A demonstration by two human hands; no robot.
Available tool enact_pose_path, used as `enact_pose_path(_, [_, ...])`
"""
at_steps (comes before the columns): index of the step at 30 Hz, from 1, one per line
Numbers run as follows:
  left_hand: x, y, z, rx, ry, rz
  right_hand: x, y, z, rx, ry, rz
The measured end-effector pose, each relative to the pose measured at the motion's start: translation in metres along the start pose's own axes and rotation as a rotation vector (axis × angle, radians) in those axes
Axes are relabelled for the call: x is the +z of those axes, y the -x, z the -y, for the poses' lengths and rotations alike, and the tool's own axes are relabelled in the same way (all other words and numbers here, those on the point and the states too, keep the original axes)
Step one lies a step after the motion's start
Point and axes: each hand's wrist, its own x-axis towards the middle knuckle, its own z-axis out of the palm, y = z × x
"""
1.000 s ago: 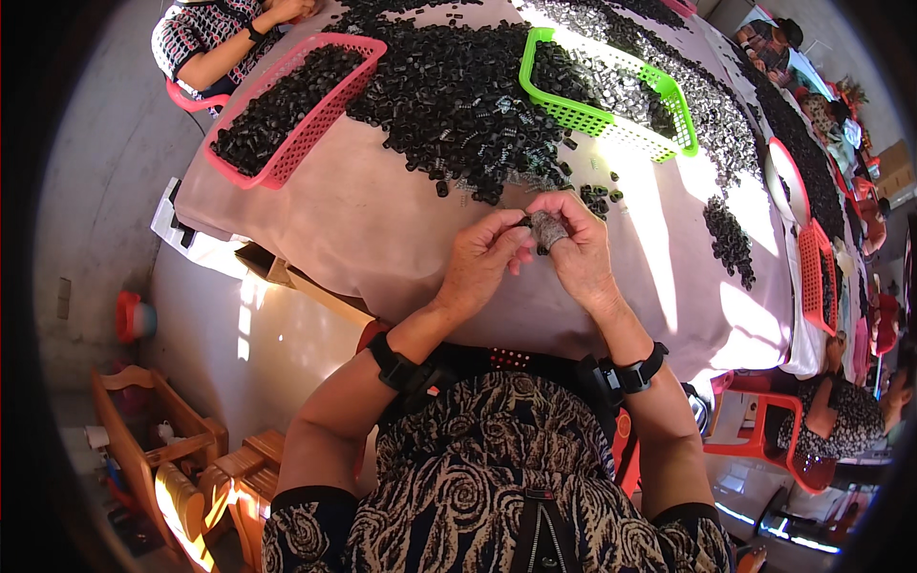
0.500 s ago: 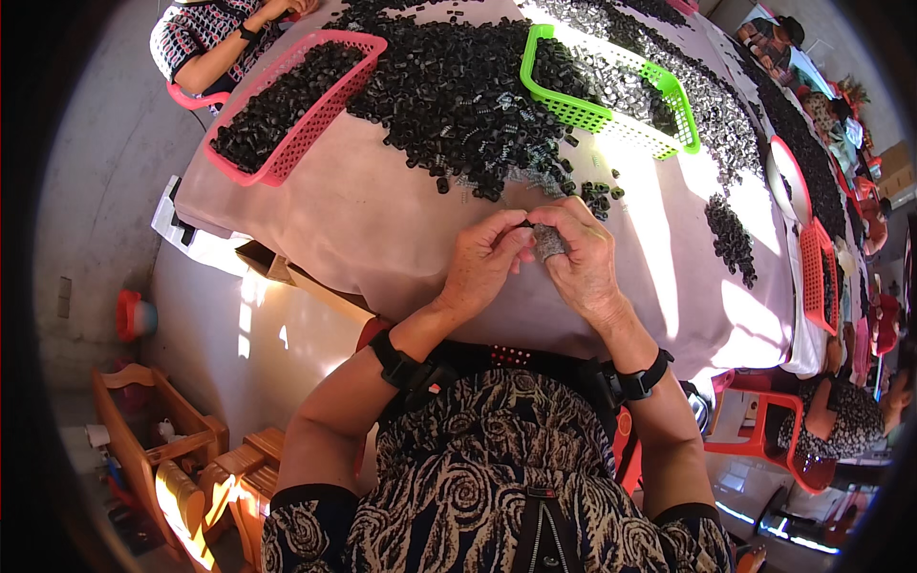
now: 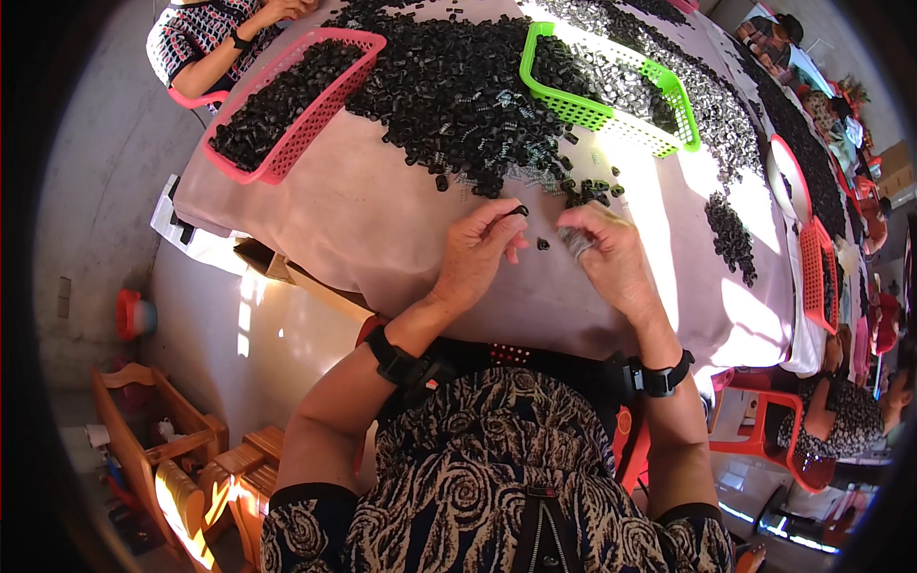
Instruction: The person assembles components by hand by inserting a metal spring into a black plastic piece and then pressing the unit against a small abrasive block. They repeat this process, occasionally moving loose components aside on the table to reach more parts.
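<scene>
Pinched between the thumb and fingers of my left hand (image 3: pixel 478 250) is a small black plastic part (image 3: pixel 519 211). My right hand (image 3: pixel 616 265) is apart from it, fingers curled in and a grey wrap (image 3: pixel 574 241) round one finger; what they hold, if anything, is hidden. One loose black piece (image 3: pixel 543 244) shows between my hands over the cloth. Just beyond my right fingers lies a little cluster of black parts (image 3: pixel 589 192). Behind it spreads a large heap of black parts (image 3: pixel 449 86), with small metal springs (image 3: pixel 535 176) along its near edge.
A pink basket (image 3: pixel 274 172) full of black parts stands at the left, a green basket (image 3: pixel 611 124) at the back right. Further right are a black pile (image 3: pixel 730 239) and a red basket (image 3: pixel 819 277). Another person's arm (image 3: pixel 212 69) is at the far left; others sit along the right.
My hands were together over a small part; now they are apart, the right moved to the right. The black part stays in my left fingers, and a loose piece shows between the hands.
</scene>
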Motion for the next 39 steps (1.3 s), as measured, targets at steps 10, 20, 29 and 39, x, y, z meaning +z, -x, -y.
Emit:
enact_pose_path(10, [0.002, 0.001, -0.001, 0.017, -0.081, -0.001, 0.018, -0.007, 0.015, -0.135, 0.406, 0.203])
enact_pose_path(20, [0.005, 0.002, -0.007, -0.024, -0.098, 0.02, 0.013, -0.015, 0.012, 0.035, 0.378, 0.23])
enact_pose_path(29, [0.009, 0.004, -0.008, -0.06, -0.129, 0.067, 0.006, -0.009, 0.008, -0.047, 0.351, 0.173])
enact_pose_path(39, [0.007, 0.005, -0.009, -0.04, -0.173, 0.126, 0.002, -0.019, 0.003, 0.04, 0.294, 0.241])
